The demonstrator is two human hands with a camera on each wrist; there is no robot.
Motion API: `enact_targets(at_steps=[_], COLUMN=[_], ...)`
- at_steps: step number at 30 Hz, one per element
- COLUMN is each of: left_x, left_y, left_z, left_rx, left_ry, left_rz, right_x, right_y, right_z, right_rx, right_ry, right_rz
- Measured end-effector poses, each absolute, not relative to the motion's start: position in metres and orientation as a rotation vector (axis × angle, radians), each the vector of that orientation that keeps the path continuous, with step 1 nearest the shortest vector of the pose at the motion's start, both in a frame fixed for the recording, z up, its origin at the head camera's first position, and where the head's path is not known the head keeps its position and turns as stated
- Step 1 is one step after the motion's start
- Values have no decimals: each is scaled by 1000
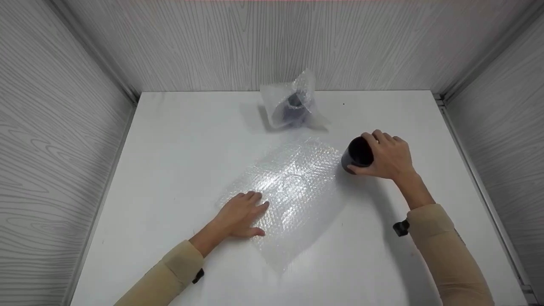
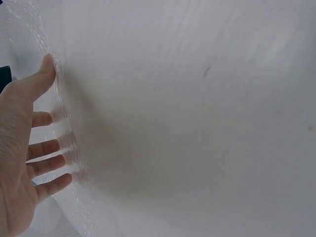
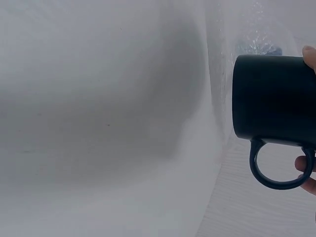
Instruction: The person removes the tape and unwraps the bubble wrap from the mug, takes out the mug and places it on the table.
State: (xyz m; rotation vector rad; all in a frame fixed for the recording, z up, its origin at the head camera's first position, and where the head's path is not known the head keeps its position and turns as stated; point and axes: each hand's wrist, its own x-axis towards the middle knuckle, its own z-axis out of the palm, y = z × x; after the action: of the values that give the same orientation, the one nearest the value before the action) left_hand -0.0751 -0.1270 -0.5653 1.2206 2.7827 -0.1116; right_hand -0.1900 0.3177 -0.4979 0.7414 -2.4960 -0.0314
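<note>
A sheet of bubble wrap (image 1: 293, 191) lies flat on the white table, turned like a diamond. On its left edge rests my left hand (image 1: 242, 214), fingers spread; the left wrist view shows the same hand (image 2: 24, 148) at the edge of the wrap (image 2: 74, 163). My right hand (image 1: 386, 155) grips a dark mug (image 1: 350, 159) by its rim, at the right corner of the sheet. In the right wrist view the mug (image 3: 274, 98) has its handle visible, and only some fingertips (image 3: 303, 168) show beside it.
Near the table's back edge stands a dark object wrapped in bubble wrap (image 1: 293, 108), its loose ends sticking out. Grey wood-patterned panels (image 1: 238, 42) enclose the white table (image 1: 178, 127) at the back and both sides.
</note>
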Motion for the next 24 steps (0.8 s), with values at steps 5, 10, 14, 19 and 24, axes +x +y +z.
enact_targets(at_steps=[5, 10, 14, 19, 24], left_x=[-75, -75, -76, -76, -74], left_y=[-127, -127, -127, -127, -127], left_z=[-566, -565, -565, -564, -564], left_rx=[1229, 1244, 1245, 1243, 1253], left_ry=[2789, 2793, 2790, 2792, 2810], left_rz=[-117, -125, -121, -112, -108], right_x=[-191, -190, -191, -192, -191], right_y=[330, 343, 356, 373, 387], right_z=[-498, -498, -499, -500, -504], right_rx=[677, 607, 568, 513, 432], right_ry=[-2519, -2558, -2547, -2553, -2584], right_rz=[-26, -18, -20, -11, 9])
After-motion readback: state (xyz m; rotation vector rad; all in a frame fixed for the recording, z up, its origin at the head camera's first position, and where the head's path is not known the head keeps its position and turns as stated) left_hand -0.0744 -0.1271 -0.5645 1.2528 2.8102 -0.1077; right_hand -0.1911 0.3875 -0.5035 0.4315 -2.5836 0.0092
